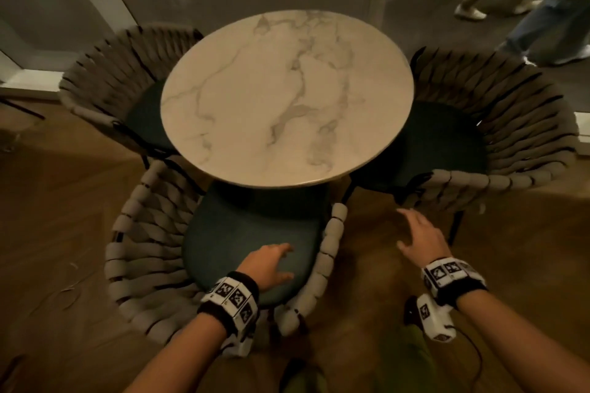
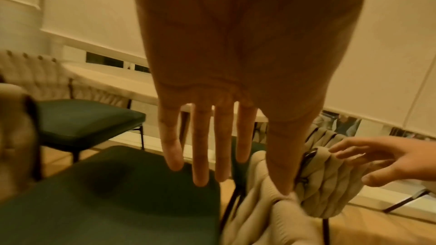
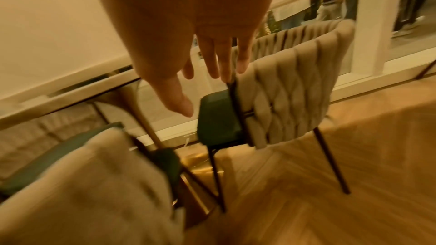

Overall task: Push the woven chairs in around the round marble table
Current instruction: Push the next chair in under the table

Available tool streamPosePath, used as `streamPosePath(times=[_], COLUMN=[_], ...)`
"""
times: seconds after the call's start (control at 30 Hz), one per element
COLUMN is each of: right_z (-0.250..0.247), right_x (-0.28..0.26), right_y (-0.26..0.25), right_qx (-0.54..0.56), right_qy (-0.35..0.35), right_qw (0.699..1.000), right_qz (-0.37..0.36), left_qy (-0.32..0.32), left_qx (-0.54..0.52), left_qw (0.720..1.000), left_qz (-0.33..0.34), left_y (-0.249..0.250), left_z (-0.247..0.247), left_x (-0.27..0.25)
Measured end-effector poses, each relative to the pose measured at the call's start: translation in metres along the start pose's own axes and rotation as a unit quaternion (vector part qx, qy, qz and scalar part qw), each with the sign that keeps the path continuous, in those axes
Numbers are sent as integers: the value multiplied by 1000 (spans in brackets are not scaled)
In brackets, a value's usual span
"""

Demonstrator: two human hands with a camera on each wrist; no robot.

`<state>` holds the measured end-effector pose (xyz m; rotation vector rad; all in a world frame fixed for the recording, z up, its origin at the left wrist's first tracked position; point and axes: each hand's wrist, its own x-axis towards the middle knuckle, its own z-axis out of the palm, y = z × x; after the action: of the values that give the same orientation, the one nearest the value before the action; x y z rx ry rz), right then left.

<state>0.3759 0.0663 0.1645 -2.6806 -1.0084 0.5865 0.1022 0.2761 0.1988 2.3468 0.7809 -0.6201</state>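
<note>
Both hands are spread open with nothing held: left hand hovers over the near chair's green seat, right hand reaches toward the right chair's armrest end. All three chairs sit around the table, seats partly tucked under; the left chair looks furthest in.

Risk, I'd guess: near and right chairs sit close, so shoving one could jam their woven arms together or knock a leg into the table base.

Head view shows the whole layout; the right wrist view shows the chair legs and pedestal, hidden from above.
</note>
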Motion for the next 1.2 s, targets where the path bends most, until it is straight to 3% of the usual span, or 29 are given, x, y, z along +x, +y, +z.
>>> streamPosePath(times=[0.17, 0.27, 0.4, 0.5, 0.6, 0.9, 1.2], right_z=[59, 87, 125, 145, 152, 165, 176], right_x=[-61, -91, -115, -121, -120, -130, -146], right_y=[-95, -133, -161, -172, -179, -176, -176], right_qx=[10, -27, -116, -205, -237, -165, -159], right_qy=[-58, -95, -197, -221, -177, -151, -142], right_qw=[987, 964, 921, 896, 904, 928, 931], right_qz=[-152, -246, -317, -327, -309, -298, -295], left_qy=[-81, -91, -104, -91, -21, 8, 16], left_qx=[-10, 58, 175, 210, 199, 190, 161], left_qw=[994, 989, 973, 962, 961, 962, 967], left_qz=[-79, -105, -111, -150, -192, -197, -198], left_y=[-95, -126, -154, -164, -168, -168, -169], left_z=[12, 29, 57, 78, 93, 110, 124], left_x=[-65, -96, -117, -119, -116, -128, -145])
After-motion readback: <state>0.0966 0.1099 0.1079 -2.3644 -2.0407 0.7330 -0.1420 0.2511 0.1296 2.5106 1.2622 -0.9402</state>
